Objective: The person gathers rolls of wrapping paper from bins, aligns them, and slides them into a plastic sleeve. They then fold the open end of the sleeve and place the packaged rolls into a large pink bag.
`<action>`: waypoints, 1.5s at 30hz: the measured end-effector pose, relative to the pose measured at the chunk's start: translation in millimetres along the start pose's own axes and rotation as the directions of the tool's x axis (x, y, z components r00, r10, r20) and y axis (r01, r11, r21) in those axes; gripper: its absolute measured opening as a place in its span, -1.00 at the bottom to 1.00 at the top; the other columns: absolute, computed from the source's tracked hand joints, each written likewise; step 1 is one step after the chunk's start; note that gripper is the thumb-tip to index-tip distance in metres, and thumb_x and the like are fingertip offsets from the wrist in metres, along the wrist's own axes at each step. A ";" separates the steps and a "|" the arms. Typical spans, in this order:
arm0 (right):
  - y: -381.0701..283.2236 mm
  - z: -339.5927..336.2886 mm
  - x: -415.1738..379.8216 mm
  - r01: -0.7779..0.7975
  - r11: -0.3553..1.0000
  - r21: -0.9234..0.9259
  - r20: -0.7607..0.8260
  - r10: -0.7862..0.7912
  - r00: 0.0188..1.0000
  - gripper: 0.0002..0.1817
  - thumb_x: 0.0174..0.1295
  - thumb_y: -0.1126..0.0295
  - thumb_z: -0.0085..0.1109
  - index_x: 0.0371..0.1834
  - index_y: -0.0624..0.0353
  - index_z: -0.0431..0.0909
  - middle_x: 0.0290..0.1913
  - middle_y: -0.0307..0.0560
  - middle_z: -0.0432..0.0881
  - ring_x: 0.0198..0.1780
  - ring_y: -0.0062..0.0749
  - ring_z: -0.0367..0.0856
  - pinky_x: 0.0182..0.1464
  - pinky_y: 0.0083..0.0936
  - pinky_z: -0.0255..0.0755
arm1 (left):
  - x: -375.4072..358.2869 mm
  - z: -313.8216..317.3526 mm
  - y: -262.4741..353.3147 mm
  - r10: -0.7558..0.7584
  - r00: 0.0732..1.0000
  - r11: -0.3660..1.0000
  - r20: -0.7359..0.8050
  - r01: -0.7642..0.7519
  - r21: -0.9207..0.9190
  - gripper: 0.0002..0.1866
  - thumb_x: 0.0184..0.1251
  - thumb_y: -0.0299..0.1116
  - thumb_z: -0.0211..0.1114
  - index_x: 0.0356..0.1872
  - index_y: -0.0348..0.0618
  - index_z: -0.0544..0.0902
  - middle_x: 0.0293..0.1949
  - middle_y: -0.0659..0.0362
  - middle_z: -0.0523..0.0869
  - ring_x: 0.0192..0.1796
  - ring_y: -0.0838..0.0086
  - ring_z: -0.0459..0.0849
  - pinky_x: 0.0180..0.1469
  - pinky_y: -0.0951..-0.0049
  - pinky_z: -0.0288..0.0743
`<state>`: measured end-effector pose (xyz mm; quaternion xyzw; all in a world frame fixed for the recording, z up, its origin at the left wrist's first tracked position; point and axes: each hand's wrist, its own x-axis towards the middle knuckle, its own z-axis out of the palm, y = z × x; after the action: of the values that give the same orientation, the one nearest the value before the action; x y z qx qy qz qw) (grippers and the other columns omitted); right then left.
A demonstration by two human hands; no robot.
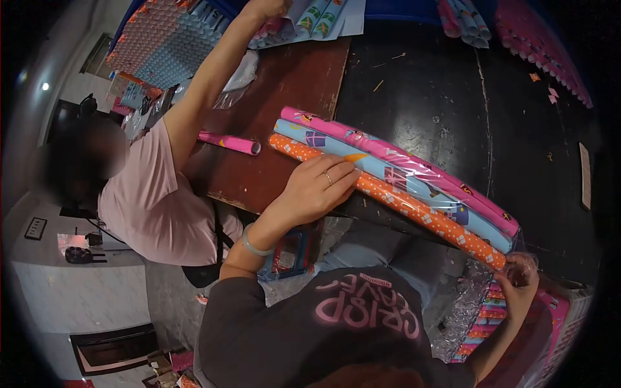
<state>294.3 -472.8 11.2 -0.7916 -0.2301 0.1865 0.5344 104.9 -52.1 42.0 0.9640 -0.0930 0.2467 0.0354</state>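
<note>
Surface: a dark, scuffed black tabletop (pixel 427 97) with small paper scraps on it; beside it lies a reddish-brown wooden panel (pixel 284 97) with a worn edge.
Room: a white wall (pixel 77 297) with a small switch plate; a dark opening low in that wall; clutter on the floor below.
Bundle: three long rolls of gift wrap lie side by side, touching, inside a clear plastic sleeve (pixel 466 187), running diagonally across the tabletop.
Rolls: a pink printed roll (pixel 394 154) on the far side, a light blue roll with gift-box pictures (pixel 388 174) in the middle, an orange dotted roll (pixel 420 213) nearest the person.
Left hand: the left hand (pixel 317 187) lies flat over the near end of the bundle, fingers spread across the orange and blue rolls, a ring on one finger, a pale bangle on the wrist; the grip presses down, not closed around them.
Right hand: the right hand (pixel 517 275) pinches the crinkled plastic at the bundle's other end, grip narrow on the sleeve.
Writing: pink letters on the person's dark grey top (pixel 362 310) read "CRISP"; a second word is unclear.
Co-worker: a person in a pale pink shirt (pixel 155 200) stretches an arm (pixel 213 71) across the wooden panel to more rolls at the far edge.
Loose roll: a short pink roll (pixel 229 143) lies on the wooden panel, apart from the bundle.
Stock: stacked roll ends, orange and blue (pixel 162 39), far off; more pink ones (pixel 543 52) to the other side.
</note>
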 end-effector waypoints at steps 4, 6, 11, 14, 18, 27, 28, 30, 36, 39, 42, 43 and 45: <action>6.9 11.5 2.7 0.047 0.998 0.042 -0.092 -0.043 0.995 -0.60 -0.21 0.70 0.45 -0.24 0.28 0.56 -0.15 -0.25 0.46 -0.30 -0.72 0.37 -0.36 -0.80 0.20 | -2.5 2.6 -2.6 0.034 0.999 0.999 -0.030 -0.034 0.017 -0.61 -0.11 -0.47 0.45 -0.15 -0.20 0.62 -0.16 0.15 0.65 -0.10 0.27 0.64 -0.09 0.31 0.56; 10.3 8.7 5.7 0.093 0.994 0.064 -0.099 -0.087 0.991 -0.65 -0.14 0.64 0.44 -0.23 0.27 0.56 -0.12 -0.22 0.47 -0.28 -0.68 0.38 -0.32 -0.73 0.26 | -2.6 1.9 -3.0 0.030 1.000 1.000 -0.003 -0.030 0.006 -0.59 -0.11 -0.44 0.47 -0.13 -0.20 0.61 -0.13 0.14 0.64 -0.07 0.27 0.63 -0.07 0.32 0.54; 23.4 -28.0 12.0 0.104 0.966 0.237 0.007 -0.108 0.994 -0.70 0.03 0.42 0.39 -0.19 0.28 0.56 0.04 -0.02 0.51 -0.11 -0.47 0.51 -0.10 -0.59 0.40 | 21.2 -22.2 12.0 -0.051 0.996 0.968 0.066 0.066 -0.241 -0.51 -0.04 -0.38 0.47 -0.01 -0.22 0.56 -0.01 0.07 0.62 0.01 0.19 0.61 0.03 0.26 0.50; 25.7 -36.1 11.7 -0.016 0.896 0.443 0.111 -0.036 0.993 -0.56 0.18 0.23 0.29 0.02 0.29 0.49 0.17 0.12 0.46 0.08 -0.32 0.51 0.08 -0.48 0.40 | 49.3 -18.6 16.3 -0.018 0.991 0.947 0.131 0.059 -0.317 -0.40 0.17 -0.18 0.33 0.19 -0.29 0.43 0.23 -0.08 0.46 0.27 0.07 0.43 0.27 0.15 0.30; 5.1 -25.3 20.0 -0.120 0.940 0.319 0.256 0.037 0.966 -0.59 0.17 0.48 0.28 0.09 0.33 0.49 -0.14 -0.14 0.59 -0.20 -0.52 0.58 -0.15 -0.53 0.50 | 69.7 13.8 7.3 0.008 0.971 0.991 0.240 0.025 -0.135 -0.28 0.28 0.03 0.17 0.26 -0.38 0.33 0.33 -0.13 0.33 0.40 0.07 0.26 0.42 0.09 0.09; -5.1 -5.7 33.2 -0.216 0.964 0.153 0.175 0.189 0.966 -0.90 0.24 0.47 0.22 -0.35 0.28 0.61 -0.56 -0.37 0.48 -0.57 -0.75 0.39 -0.57 -0.73 0.17 | 65.5 39.8 -0.3 0.040 0.969 0.990 0.242 -0.005 -0.143 -0.27 0.25 0.09 0.19 0.19 -0.42 0.40 0.21 -0.15 0.47 0.30 0.07 0.40 0.38 0.07 0.14; -13.1 -4.6 35.2 -0.230 0.958 0.173 0.197 0.195 0.961 -0.88 0.25 0.45 0.22 -0.39 0.28 0.60 -0.58 -0.36 0.47 -0.60 -0.74 0.37 -0.60 -0.72 0.16 | 64.7 40.3 -0.3 0.037 0.971 0.989 0.234 -0.002 -0.150 -0.28 0.25 0.09 0.18 0.18 -0.42 0.40 0.20 -0.16 0.47 0.29 0.06 0.41 0.38 0.07 0.14; -26.7 1.0 38.7 -0.243 0.961 0.132 0.166 0.221 0.961 -0.82 0.26 0.41 0.21 -0.46 0.26 0.57 -0.65 -0.36 0.43 -0.67 -0.74 0.34 -0.63 -0.69 0.14 | 63.5 42.3 -1.2 0.043 0.977 0.987 0.209 -0.010 -0.159 -0.28 0.26 0.09 0.17 0.17 -0.44 0.41 0.18 -0.18 0.48 0.27 0.06 0.42 0.37 0.06 0.16; -15.9 -1.9 43.1 -0.419 0.824 0.382 0.225 0.356 0.907 -0.81 0.28 0.35 0.19 -0.49 0.12 0.50 -0.68 -0.38 0.40 -0.73 -0.76 0.25 -0.68 -0.73 0.03 | 58.7 47.4 0.0 0.033 0.986 0.989 0.161 -0.009 -0.144 -0.25 0.25 0.12 0.16 0.17 -0.44 0.40 0.17 -0.17 0.49 0.25 0.06 0.44 0.36 0.07 0.18; -24.4 0.9 42.2 -0.529 0.717 0.455 0.286 0.445 0.849 -0.76 0.29 0.31 0.17 -0.54 0.04 0.44 -0.69 -0.41 0.34 -0.75 -0.77 0.20 -0.69 -0.74 -0.01 | 58.1 47.6 -0.1 0.032 0.988 0.989 0.151 -0.010 -0.148 -0.25 0.25 0.12 0.15 0.17 -0.44 0.40 0.17 -0.17 0.50 0.24 0.06 0.45 0.35 0.08 0.18; -31.3 6.7 43.6 -0.573 0.692 0.439 0.281 0.500 0.819 -0.74 0.31 0.30 0.15 -0.55 0.02 0.42 -0.70 -0.43 0.31 -0.75 -0.77 0.18 -0.69 -0.73 -0.01 | 57.1 48.6 -2.0 0.032 0.989 0.989 0.141 -0.011 -0.149 -0.25 0.25 0.12 0.14 0.16 -0.44 0.40 0.16 -0.18 0.50 0.24 0.05 0.46 0.35 0.08 0.18; -32.9 7.4 43.2 -0.572 0.703 0.422 0.283 0.498 0.820 -0.75 0.32 0.30 0.14 -0.54 0.02 0.42 -0.69 -0.43 0.32 -0.74 -0.77 0.19 -0.69 -0.73 0.00 | 56.6 48.9 -2.0 0.038 0.990 0.988 0.133 -0.017 -0.151 -0.25 0.25 0.13 0.13 0.16 -0.44 0.40 0.15 -0.18 0.51 0.24 0.05 0.46 0.35 0.08 0.18; -30.7 3.9 41.6 -0.551 0.766 0.331 0.292 0.472 0.832 -0.79 0.32 0.31 0.15 -0.49 0.05 0.47 -0.67 -0.44 0.35 -0.71 -0.79 0.21 -0.67 -0.74 0.02 | 56.3 47.6 -2.9 0.038 0.989 0.988 0.140 -0.017 -0.152 -0.26 0.25 0.13 0.13 0.15 -0.44 0.41 0.15 -0.18 0.51 0.23 0.06 0.46 0.35 0.08 0.18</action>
<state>321.4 -436.5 36.3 -0.6753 -0.0115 0.4441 0.5887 176.3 -63.8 27.4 0.9723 -0.1268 0.1702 0.0978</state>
